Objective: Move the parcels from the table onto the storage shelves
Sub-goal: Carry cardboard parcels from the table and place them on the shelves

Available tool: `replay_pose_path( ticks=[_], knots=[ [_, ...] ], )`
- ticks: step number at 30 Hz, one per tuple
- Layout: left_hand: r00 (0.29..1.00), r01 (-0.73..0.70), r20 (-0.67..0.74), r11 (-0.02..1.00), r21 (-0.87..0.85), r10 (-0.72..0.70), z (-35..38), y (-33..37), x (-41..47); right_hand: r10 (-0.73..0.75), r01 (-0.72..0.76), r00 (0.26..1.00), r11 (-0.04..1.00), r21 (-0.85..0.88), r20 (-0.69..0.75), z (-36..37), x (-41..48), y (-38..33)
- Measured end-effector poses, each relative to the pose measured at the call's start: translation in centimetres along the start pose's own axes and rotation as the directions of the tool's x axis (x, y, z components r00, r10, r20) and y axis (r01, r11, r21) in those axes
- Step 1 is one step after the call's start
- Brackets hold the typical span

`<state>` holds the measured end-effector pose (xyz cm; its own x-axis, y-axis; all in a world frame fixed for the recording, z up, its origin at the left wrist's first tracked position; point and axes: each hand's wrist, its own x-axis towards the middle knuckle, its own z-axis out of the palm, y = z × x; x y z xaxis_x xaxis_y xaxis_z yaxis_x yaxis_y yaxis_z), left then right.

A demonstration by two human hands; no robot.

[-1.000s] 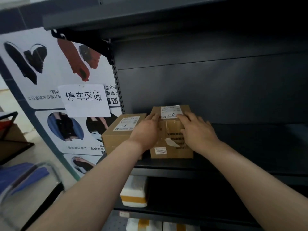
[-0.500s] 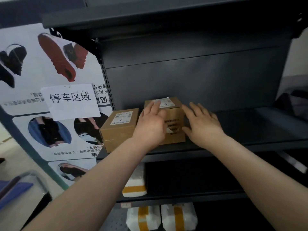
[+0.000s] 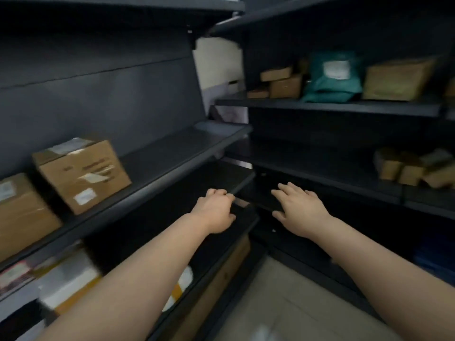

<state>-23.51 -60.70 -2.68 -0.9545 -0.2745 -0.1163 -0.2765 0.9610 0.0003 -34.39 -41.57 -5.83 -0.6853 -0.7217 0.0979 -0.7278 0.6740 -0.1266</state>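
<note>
A: Room?
B: Dark metal shelf unit (image 3: 157,158) runs along frame left, a second unit (image 3: 327,107) at right; they meet in a corner, centre frame. Pale floor (image 3: 290,299) at bottom centre.
A: Parcels?
B: Two brown cardboard boxes on the left unit's mid shelf: one (image 3: 83,173) w/ white labels, standing free; another (image 3: 22,215) just beside it, cut off by frame's left edge. White-and-orange packages (image 3: 71,279) on the shelf below, blurred. Right unit, upper right: small cartons (image 3: 283,82), a green bag (image 3: 332,77), a bigger carton (image 3: 398,80).
A: Hands?
B: Both empty, mid-frame, well apart from the boxes. Left hand (image 3: 216,212) loosely curled, holding nothing. Right hand (image 3: 298,210) flat, fingers (image 3: 293,188) spread.
A: Unclear bits?
B: Whole view motion-blurred. Labels unreadable. Brownish items (image 3: 413,168) at right edge – can't ID.
</note>
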Motion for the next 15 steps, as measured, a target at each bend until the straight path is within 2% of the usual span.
replay_pose_path(
  ticks=[3, 7, 11, 15],
  knots=[
    [0.982, -0.182, 0.051, 0.983, -0.005, 0.182, 1.0, 7.5, 1.7, 0.189, -0.189, 0.982, 0.982, -0.023, 0.011, 0.2, -6.4, 5.9],
    [0.912, -0.400, 0.084, 0.916, -0.031, 0.402, 2.0, 19.0, 2.5, 0.396, -0.395, 0.918, 0.918, -0.029, 0.006, -0.3, -15.7, 12.9],
    [0.792, -0.588, 0.126, 0.802, -0.103, 0.597, 3.4, 31.2, 2.0, 0.603, -0.603, 0.798, 0.798, -0.008, 0.004, -1.2, -27.0, 19.5],
    [0.679, -0.702, 0.173, 0.700, -0.134, 0.714, 5.6, 44.5, -0.1, 0.762, -0.760, 0.647, 0.648, -0.043, 0.037, -2.4, -39.1, 25.8]
  ],
)
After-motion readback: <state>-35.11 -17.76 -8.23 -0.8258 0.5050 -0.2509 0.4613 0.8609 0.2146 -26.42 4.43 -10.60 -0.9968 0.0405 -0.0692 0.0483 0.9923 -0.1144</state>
